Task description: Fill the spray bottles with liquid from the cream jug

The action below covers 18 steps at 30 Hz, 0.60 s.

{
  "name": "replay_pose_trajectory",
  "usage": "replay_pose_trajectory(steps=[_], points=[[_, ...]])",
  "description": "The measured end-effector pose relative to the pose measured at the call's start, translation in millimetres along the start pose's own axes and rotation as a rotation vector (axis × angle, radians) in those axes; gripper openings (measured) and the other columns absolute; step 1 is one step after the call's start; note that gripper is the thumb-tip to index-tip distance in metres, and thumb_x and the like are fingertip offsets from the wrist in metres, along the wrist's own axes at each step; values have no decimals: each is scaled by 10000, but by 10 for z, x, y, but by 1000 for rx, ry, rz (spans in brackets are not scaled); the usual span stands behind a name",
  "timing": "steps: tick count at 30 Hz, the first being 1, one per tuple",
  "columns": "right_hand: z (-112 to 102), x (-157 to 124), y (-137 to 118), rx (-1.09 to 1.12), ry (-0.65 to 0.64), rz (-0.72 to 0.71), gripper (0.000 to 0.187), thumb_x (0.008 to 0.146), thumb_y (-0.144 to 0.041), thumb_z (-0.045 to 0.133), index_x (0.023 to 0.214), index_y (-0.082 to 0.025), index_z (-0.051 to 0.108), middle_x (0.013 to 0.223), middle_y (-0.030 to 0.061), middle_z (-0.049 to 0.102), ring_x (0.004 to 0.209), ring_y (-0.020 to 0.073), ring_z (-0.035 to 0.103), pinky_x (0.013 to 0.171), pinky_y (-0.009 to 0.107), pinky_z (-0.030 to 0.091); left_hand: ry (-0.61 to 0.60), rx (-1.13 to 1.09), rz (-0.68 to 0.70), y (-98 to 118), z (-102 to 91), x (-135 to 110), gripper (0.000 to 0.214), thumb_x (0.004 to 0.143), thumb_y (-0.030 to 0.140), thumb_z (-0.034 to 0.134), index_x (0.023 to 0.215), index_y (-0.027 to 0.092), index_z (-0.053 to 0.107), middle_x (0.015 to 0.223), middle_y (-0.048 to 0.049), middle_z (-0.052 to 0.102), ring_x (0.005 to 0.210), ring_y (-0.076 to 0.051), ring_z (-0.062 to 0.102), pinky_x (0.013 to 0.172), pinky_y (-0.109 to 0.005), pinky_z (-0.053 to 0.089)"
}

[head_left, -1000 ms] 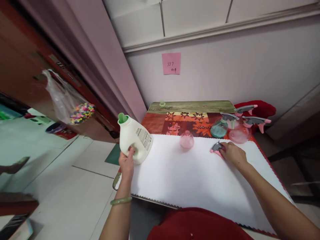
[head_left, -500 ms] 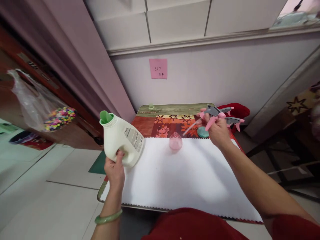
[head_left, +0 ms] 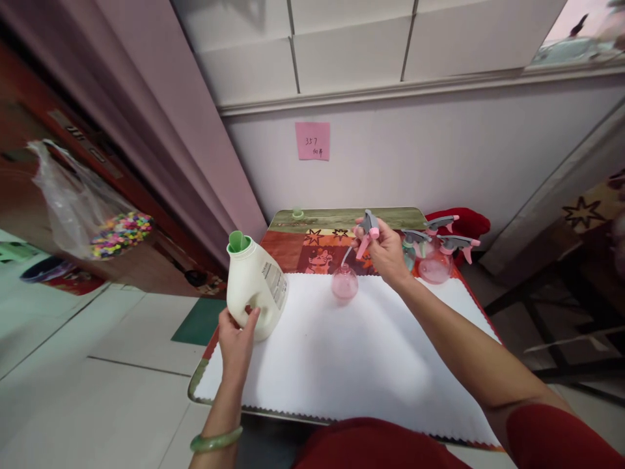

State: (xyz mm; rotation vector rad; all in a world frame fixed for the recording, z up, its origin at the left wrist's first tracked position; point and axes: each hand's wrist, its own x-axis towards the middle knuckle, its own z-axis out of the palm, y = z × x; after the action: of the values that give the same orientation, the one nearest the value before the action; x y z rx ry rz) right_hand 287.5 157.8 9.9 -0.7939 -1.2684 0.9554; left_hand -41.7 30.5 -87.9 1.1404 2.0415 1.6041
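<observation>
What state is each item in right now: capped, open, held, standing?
white jug: uncapped, held by left hand.
small pink bottle: open, sprayer off, standing on white cloth.
sprayer head: detached, held in right hand above that bottle.
teal spray bottle: sprayer fitted, standing.
pink spray bottle: sprayer fitted, standing.
green cap: loose, lying on table.

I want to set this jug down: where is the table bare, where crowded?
The white cloth is bare across its middle and near edge, from the jug in the left hand to its right edge. The far side is crowded: spray bottles, the pink bottle, and the right hand holding a spray head.
</observation>
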Motion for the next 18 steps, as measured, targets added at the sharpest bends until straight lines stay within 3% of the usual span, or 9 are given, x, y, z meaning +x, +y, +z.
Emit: replay_pose_trajectory(steps=[3, 6, 8, 11, 13, 16, 18], points=[[-34, -1, 65, -127, -3, 7, 352, 884, -507, 615, 1115, -243, 653, 794, -1, 671, 665, 158, 647, 587, 277, 535, 123, 18, 114, 39, -24, -71, 764, 676, 441, 822, 1307, 178, 482, 1257, -132, 585, 1107, -268, 610, 976, -459, 503], [-59, -21, 228, -324, -23, 40, 315, 879, -462, 599, 1082, -233, 672, 781, 1, 670, 714, 172, 638, 634, 276, 510, 254, 57, 396, 125, -80, -208, 786, 711, 378, 802, 1363, 150, 427, 1358, -182, 503, 1230, -296, 550, 975, -471, 518], [-55, -59, 366, -424, -70, 76, 268, 858, -419, 605, 1030, -229, 682, 774, -2, 672, 745, 180, 631, 676, 279, 495, 240, 106, 543, 193, -112, -326, 744, 730, 327, 786, 1361, 145, 436, 1347, -190, 513, 1246, -312, 547, 985, -494, 511], [-21, -161, 572, -464, -145, 117, 205, 823, -386, 614, 923, -221, 680, 719, -12, 655, 727, 182, 613, 695, 281, 475, 115, 149, 601, 262, -75, -515, 601, 742, 271, 775, 1279, 166, 527, 1274, -180, 580, 1249, -329, 551, 1084, -530, 418], [4, -246, 692, -458, -172, 134, 185, 815, -387, 608, 880, -221, 658, 680, -17, 637, 697, 182, 600, 688, 283, 468, -68, 114, 500, 266, 42, -625, 440, 771, 289, 747, 1174, 196, 597, 1211, -161, 626, 1228, -331, 561, 1106, -533, 380], [26, -352, 836, -432, -184, 153, 196, 859, -409, 539, 926, -238, 605, 709, -6, 650, 723, 204, 620, 714, 307, 478, -425, 47, 285, 227, 366, -731, 218, 804, 356, 703, 983, 237, 664, 1047, -112, 688, 1080, -318, 631, 1018, -515, 441], [34, -396, 907, -403, -185, 159, 212, 898, -430, 486, 976, -248, 562, 787, 19, 682, 792, 229, 648, 761, 336, 488, -546, 30, 226, 202, 662, -749, 218, 773, 375, 726, 937, 241, 674, 992, -94, 700, 997, -309, 659, 948, -495, 481]])
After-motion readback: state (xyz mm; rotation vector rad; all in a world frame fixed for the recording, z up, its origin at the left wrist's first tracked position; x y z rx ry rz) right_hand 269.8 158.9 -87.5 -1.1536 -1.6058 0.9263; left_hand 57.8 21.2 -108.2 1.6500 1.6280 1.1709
